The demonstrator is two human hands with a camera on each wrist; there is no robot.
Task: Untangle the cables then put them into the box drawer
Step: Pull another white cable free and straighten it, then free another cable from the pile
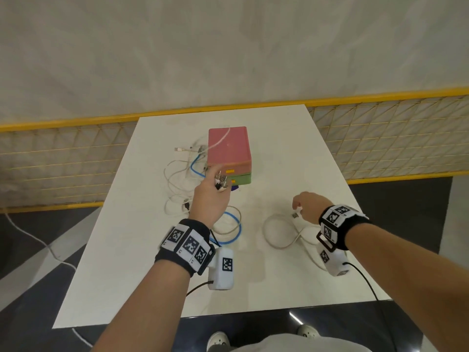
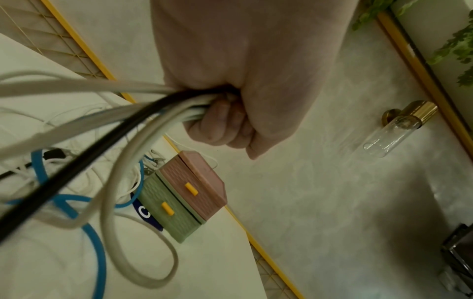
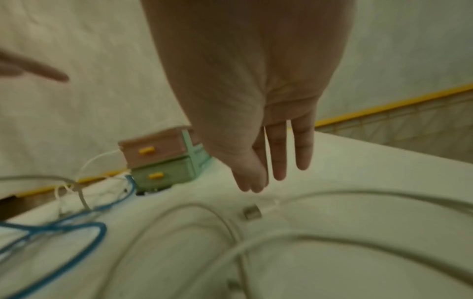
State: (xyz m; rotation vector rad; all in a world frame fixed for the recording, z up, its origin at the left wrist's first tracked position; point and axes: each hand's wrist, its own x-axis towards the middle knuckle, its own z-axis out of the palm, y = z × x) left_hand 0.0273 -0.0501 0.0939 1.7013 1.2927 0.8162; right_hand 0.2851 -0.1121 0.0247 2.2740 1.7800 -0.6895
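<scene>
My left hand (image 1: pixel 218 185) hovers in front of the box and grips a bundle of cables (image 2: pixel 102 113), white, black and blue, in a fist (image 2: pixel 225 125). Metal plug ends (image 1: pixel 222 179) stick out above the fist. The rest of the tangle (image 1: pixel 177 179) trails over the table to the left of the box. The box drawer (image 1: pixel 228 151) has a pink drawer over a green one (image 2: pixel 169 210), both closed, with yellow handles. My right hand (image 3: pixel 268 174) is open, fingers straight, just above a separate white cable (image 1: pixel 275 241) and its USB plug (image 3: pixel 252 212).
A blue cable (image 1: pixel 237 232) loops near my left wrist. The white table (image 1: pixel 152 275) ends close to my body, and a yellow mesh fence (image 1: pixel 63 158) runs behind it. Another white cord (image 1: pixel 30 235) lies on the dark floor to the left.
</scene>
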